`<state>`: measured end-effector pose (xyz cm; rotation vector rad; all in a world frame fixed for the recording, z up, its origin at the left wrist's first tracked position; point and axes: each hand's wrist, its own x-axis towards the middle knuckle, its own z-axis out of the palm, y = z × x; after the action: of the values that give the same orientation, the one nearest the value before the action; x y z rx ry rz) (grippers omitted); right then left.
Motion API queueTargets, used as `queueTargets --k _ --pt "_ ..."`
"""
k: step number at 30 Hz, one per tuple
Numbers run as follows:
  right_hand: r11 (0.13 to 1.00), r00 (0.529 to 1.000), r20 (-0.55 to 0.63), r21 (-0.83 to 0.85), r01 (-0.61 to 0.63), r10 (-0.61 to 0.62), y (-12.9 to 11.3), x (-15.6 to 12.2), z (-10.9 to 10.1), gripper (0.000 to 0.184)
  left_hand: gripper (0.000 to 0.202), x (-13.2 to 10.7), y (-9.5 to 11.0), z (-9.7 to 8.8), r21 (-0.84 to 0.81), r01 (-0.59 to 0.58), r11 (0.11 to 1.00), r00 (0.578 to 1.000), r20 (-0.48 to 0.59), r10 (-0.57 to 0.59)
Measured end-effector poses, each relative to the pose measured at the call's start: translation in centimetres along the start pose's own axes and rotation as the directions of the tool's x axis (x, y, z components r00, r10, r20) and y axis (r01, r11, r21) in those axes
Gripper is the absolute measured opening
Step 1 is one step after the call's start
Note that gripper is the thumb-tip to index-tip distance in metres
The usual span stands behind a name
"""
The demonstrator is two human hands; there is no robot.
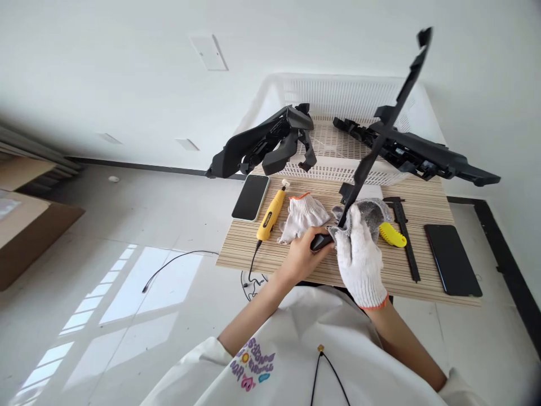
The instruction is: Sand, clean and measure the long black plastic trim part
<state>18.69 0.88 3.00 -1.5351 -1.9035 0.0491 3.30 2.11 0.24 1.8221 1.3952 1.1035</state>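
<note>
My bare left hand (305, 254) is closed around the near end of a long black plastic trim strip (372, 149), which slants up and away to the right. My right hand (359, 262), in a white knit glove with an orange cuff, presses a grey cloth (372, 214) against the strip just above my left hand. The cloth is bunched and partly hidden by the glove. Left of the strip lies a second white glove (303, 217). A yellow rotary tool (271, 215) with a white tip and a cord rests beyond it.
A white plastic basket (333, 169) at the back holds black plastic parts (266, 141) overhanging its sides. On the wood-grain table (245, 254) are a light-edged phone (251, 197), a black caliper (406, 239), a yellow-handled tool (392, 234) and a dark phone (452, 259). A cardboard box (34, 225) stands left.
</note>
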Motion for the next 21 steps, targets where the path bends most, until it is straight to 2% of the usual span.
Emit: queueTargets --k 2,5,7,9,11,12,16,21 --pt "0.998 1.0 0.002 0.06 0.022 -0.022 -0.5 -0.3 -0.5 0.057 0.02 0.5 0.8 -0.1 -0.1 0.058 0.993 0.997 -0.044 -0.063" --pt "0.99 0.992 0.028 0.062 0.125 -0.127 -1.3 -0.7 -1.1 0.047 0.022 1.4 1.6 -0.3 -0.278 0.091 0.956 0.986 -0.111 -0.126" --pt "0.986 0.986 0.037 0.043 0.161 -0.162 -1.3 -0.4 -1.3 0.045 0.028 1.6 1.8 -0.3 -0.368 0.088 0.926 0.986 -0.099 -0.133" --pt "0.992 0.992 -0.004 0.034 0.125 -0.124 -1.0 0.3 -1.3 0.047 0.03 1.7 1.9 -0.2 -0.426 0.087 0.9 0.992 -0.045 -0.117" --pt "0.995 0.995 -0.049 0.054 0.088 -0.086 -0.7 0.9 -1.4 0.049 0.032 1.7 1.8 -0.2 -0.444 0.085 0.892 0.994 -0.021 -0.105" --pt "0.992 0.994 -0.044 0.072 0.106 -0.103 -0.7 1.0 -1.4 0.048 0.034 1.7 1.7 -0.2 -0.434 0.073 0.898 0.994 -0.041 -0.101" --pt "0.968 0.965 0.091 0.082 0.237 -0.245 -1.3 0.5 -1.7 0.041 0.043 1.9 1.5 -0.3 -0.361 -0.014 0.932 0.983 -0.175 -0.053" --pt "0.995 0.995 0.003 0.027 0.098 -0.098 -1.8 0.8 -1.7 0.047 0.041 1.7 1.7 0.1 -0.442 -0.001 0.897 0.997 -0.069 -0.033"
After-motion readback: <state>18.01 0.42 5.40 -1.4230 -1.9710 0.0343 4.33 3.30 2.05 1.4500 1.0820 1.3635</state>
